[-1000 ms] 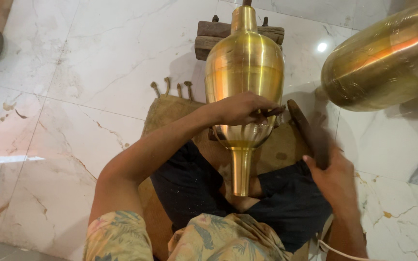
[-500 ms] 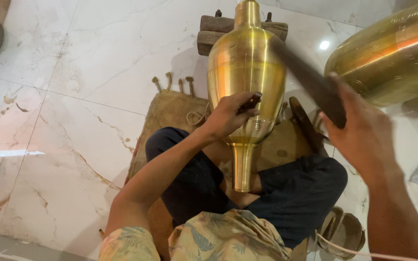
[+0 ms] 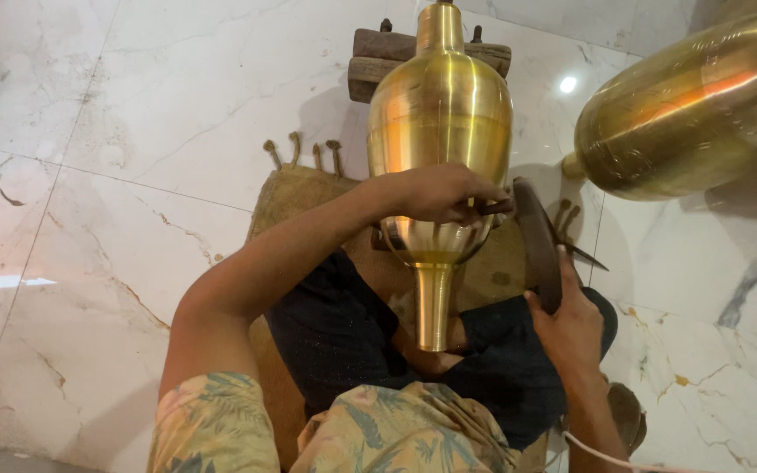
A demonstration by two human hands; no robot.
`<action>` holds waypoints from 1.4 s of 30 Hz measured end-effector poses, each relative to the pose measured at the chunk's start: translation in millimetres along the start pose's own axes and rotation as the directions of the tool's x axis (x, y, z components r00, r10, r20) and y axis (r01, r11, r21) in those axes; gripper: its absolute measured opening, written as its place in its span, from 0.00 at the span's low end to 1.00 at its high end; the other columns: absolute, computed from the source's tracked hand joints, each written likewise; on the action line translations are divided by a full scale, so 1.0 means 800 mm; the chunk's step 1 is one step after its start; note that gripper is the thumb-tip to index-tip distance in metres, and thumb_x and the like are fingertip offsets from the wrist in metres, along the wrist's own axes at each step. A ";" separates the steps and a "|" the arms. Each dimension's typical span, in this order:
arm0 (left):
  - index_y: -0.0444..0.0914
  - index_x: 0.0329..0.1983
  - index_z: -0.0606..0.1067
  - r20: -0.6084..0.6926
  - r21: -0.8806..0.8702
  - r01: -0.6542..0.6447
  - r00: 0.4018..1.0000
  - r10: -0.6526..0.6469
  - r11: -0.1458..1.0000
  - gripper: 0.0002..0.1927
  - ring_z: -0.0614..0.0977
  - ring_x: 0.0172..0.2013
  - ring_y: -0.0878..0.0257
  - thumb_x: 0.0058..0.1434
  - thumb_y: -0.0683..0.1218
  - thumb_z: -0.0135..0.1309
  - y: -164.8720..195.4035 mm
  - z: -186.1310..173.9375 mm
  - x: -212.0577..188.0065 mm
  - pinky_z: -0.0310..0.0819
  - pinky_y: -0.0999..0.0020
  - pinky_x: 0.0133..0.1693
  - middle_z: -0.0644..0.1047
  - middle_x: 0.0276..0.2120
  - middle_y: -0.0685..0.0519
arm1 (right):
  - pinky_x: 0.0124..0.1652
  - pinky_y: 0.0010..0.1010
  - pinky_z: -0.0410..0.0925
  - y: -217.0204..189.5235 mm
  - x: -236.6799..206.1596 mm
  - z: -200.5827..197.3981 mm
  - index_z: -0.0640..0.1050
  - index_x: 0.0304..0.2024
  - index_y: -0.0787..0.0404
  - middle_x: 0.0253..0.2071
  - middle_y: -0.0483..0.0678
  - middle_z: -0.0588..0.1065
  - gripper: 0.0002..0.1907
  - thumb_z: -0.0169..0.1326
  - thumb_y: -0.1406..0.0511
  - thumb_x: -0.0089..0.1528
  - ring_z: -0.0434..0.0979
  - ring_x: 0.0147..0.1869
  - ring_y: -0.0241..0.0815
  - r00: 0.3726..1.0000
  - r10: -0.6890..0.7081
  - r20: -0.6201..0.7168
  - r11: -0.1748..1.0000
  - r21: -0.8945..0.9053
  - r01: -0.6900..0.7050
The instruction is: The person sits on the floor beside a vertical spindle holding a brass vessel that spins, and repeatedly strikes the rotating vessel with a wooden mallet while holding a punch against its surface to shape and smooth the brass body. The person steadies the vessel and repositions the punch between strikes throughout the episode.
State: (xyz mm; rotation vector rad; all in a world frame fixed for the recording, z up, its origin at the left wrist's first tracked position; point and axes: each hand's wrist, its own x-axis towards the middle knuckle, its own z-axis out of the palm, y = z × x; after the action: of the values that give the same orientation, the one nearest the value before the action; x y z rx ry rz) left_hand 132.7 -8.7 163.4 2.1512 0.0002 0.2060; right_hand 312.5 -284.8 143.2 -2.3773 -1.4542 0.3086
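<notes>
White veined marble floor (glossy, one bright lamp reflection)

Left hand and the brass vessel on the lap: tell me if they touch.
Touching. The head view shows the left hand lying across the brass vessel, fingers pressed against its lower body while pinching a small dark tool, no gap visible.

Floor: white marble tiles, veined grey and brown. Laid directly on it: a brown woven mat with knotted tassels, under the seated person; a wooden block beyond the mat; a second brass vessel seen at upper right.
</notes>
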 end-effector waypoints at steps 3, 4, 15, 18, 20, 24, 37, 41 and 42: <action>0.42 0.63 0.74 0.070 0.019 0.067 0.995 -0.068 0.998 0.22 0.86 0.44 0.58 0.65 0.40 0.57 0.000 -0.001 0.002 0.82 0.60 0.47 0.83 0.46 0.51 | 0.37 0.51 0.73 0.014 -0.009 0.017 0.61 0.76 0.50 0.38 0.63 0.79 0.44 0.65 0.61 0.59 0.81 0.40 0.65 0.997 -0.032 -0.073 0.999 -0.024 0.030; 0.41 0.63 0.74 0.046 0.021 0.025 0.999 -0.026 0.999 0.22 0.86 0.45 0.57 0.65 0.41 0.58 0.000 -0.001 0.002 0.82 0.60 0.47 0.83 0.47 0.50 | 0.38 0.51 0.73 0.017 -0.008 0.019 0.63 0.75 0.50 0.39 0.63 0.80 0.43 0.65 0.62 0.59 0.81 0.41 0.65 0.995 -0.044 -0.087 0.996 -0.075 0.037; 0.40 0.61 0.76 -0.072 0.018 -0.039 0.997 0.041 0.999 0.23 0.86 0.46 0.54 0.61 0.40 0.59 -0.005 0.004 -0.008 0.80 0.57 0.46 0.84 0.48 0.49 | 0.51 0.44 0.71 0.009 0.009 -0.028 0.69 0.65 0.69 0.49 0.64 0.76 0.36 0.67 0.61 0.60 0.78 0.52 0.60 0.988 0.087 -0.130 0.950 0.309 -0.043; 0.39 0.61 0.75 -0.067 0.012 -0.029 0.997 0.030 1.000 0.22 0.86 0.44 0.53 0.63 0.43 0.62 -0.008 0.003 -0.011 0.79 0.55 0.46 0.83 0.47 0.48 | 0.48 0.43 0.71 -0.003 0.009 -0.034 0.69 0.67 0.71 0.50 0.67 0.77 0.37 0.67 0.62 0.60 0.79 0.52 0.59 0.983 -0.014 -0.181 0.987 0.153 0.042; 0.37 0.61 0.75 -0.103 0.036 -0.120 0.987 0.123 0.992 0.22 0.85 0.45 0.51 0.63 0.42 0.61 -0.009 0.004 -0.010 0.78 0.54 0.46 0.83 0.48 0.46 | 0.45 0.40 0.73 -0.011 0.009 -0.037 0.65 0.69 0.70 0.48 0.67 0.76 0.38 0.66 0.63 0.61 0.79 0.47 0.55 0.975 0.055 -0.214 0.929 0.368 0.028; 0.36 0.59 0.76 -0.071 0.009 -0.099 0.993 0.099 0.995 0.20 0.84 0.45 0.50 0.63 0.41 0.61 -0.007 0.003 -0.011 0.78 0.53 0.45 0.83 0.46 0.46 | 0.40 0.41 0.74 -0.023 0.009 -0.042 0.68 0.68 0.64 0.47 0.64 0.78 0.34 0.64 0.64 0.62 0.81 0.40 0.55 0.972 -0.046 -0.231 0.980 0.180 0.089; 0.35 0.61 0.74 -0.294 -0.054 -0.006 0.956 -0.010 0.999 0.22 0.87 0.43 0.58 0.62 0.38 0.57 -0.005 0.017 -0.036 0.82 0.62 0.47 0.83 0.45 0.47 | 0.48 0.47 0.74 -0.038 0.052 -0.100 0.68 0.73 0.54 0.52 0.60 0.79 0.37 0.63 0.59 0.62 0.82 0.51 0.61 0.972 -0.214 -0.092 0.964 -0.181 0.195; 0.34 0.62 0.73 -0.496 -0.154 0.025 0.863 -0.099 0.988 0.21 0.86 0.43 0.59 0.65 0.37 0.56 0.000 0.037 -0.054 0.83 0.64 0.48 0.82 0.47 0.46 | 0.41 0.44 0.74 -0.079 0.089 -0.148 0.63 0.75 0.49 0.50 0.59 0.79 0.41 0.62 0.57 0.61 0.81 0.45 0.56 0.963 -0.243 0.116 0.935 -0.235 0.264; 0.34 0.62 0.73 -0.532 -0.155 0.039 0.839 -0.116 0.987 0.20 0.86 0.43 0.59 0.66 0.38 0.57 0.002 0.044 -0.059 0.83 0.65 0.48 0.82 0.48 0.46 | 0.37 0.42 0.74 -0.095 0.097 -0.154 0.60 0.77 0.44 0.49 0.56 0.80 0.41 0.60 0.56 0.63 0.82 0.40 0.53 0.964 -0.207 0.166 0.912 -0.324 0.252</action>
State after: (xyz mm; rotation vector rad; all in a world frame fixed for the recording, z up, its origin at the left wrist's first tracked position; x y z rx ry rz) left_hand 91.1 -42.1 138.5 1.8838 0.3896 0.7403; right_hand 329.2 -204.4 285.7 -2.4453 -1.9707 0.1601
